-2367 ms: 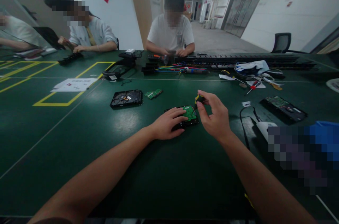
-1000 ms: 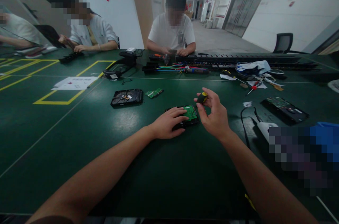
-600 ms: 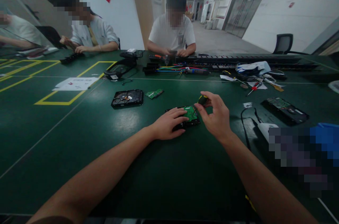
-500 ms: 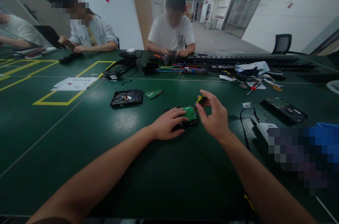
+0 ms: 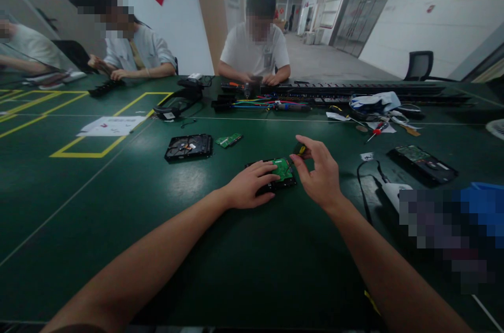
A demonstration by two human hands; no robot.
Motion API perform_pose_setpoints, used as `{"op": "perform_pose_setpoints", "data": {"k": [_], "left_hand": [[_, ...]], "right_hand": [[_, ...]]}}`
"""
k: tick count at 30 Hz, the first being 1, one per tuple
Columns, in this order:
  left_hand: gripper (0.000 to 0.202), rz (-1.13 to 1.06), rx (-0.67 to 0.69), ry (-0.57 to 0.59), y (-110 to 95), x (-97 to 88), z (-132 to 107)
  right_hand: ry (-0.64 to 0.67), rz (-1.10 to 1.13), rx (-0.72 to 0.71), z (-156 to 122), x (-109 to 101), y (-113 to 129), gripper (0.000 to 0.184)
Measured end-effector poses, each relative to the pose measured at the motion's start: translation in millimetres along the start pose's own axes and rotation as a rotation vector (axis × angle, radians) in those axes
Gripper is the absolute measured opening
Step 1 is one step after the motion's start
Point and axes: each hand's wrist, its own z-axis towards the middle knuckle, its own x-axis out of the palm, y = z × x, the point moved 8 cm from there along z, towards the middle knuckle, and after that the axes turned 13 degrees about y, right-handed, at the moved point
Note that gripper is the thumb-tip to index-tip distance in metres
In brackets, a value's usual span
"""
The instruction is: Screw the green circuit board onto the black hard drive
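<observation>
A hard drive lies on the green table with its green circuit board facing up. Across its left part rests my left hand, fingers outstretched and spread on the board and casing, hiding much of the drive. My right hand pinches the black and yellow handle of a screwdriver between thumb and fingers. The screwdriver stands over the right end of the drive, its thin shaft slanting down to the board's edge. Whether the tip sits in a screw is too small to tell.
Further left lie another hard drive and a loose green circuit board. At right are a third drive, a cable and a red-handled screwdriver. Long black strips and wires run along the back. Co-workers sit opposite.
The screwdriver handle has turned a little between the fingers of my right hand. My left hand and the hard drive have stayed in place.
</observation>
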Motion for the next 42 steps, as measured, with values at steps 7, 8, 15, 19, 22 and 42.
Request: {"op": "perform_pose_setpoints", "data": {"k": [7,8,15,19,22,42], "left_hand": [[0.052,-0.012,-0.003,-0.004,0.0,0.3,-0.4],[0.052,-0.013,-0.003,-0.004,0.2,0.5,-0.4],[0.052,-0.019,0.0,-0.015,0.2,0.0,-0.7],[0.052,-0.016,-0.004,-0.009,0.0,0.2,-0.6],[0.052,0.001,-0.002,-0.01,-0.3,0.1,-0.5],[0.052,0.002,0.004,-0.008,1.6,1.6,-0.6]], "right_hand": [[0.072,0.065,-0.016,-2.3,10.4,-3.5,0.059],[0.08,0.071,-0.019,-2.2,11.3,-3.4,0.06],[0.129,0.122,-0.034,-0.6,13.5,-1.5,0.057],[0.123,0.165,-0.08,0.4,10.1,3.8,0.054],[0.109,0.154,-0.091,0.9,6.8,7.4,0.052],[0.039,0.046,-0.081,0.3,3.0,4.6,0.054]]}}
